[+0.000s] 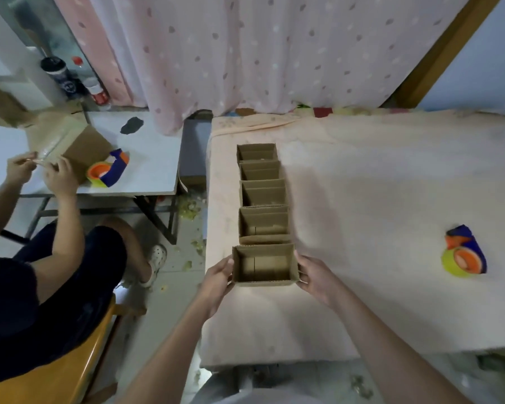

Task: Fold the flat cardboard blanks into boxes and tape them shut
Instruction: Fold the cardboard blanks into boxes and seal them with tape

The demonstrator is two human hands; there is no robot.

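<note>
Gripping the box (264, 266) between my left hand (217, 279) and right hand (315, 279), nearest in a row (261, 193) along the bed's (376, 176) left edge; open bedding rightward to the dispenser (464, 252).

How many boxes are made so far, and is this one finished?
Four folded boxes already stand in a row on the bed, tops open. A fifth box is in hand: the left hand and right hand hold its sides at the row's near end. Its top is open too, so closing remains. The tape dispenser lies to the right.
</note>
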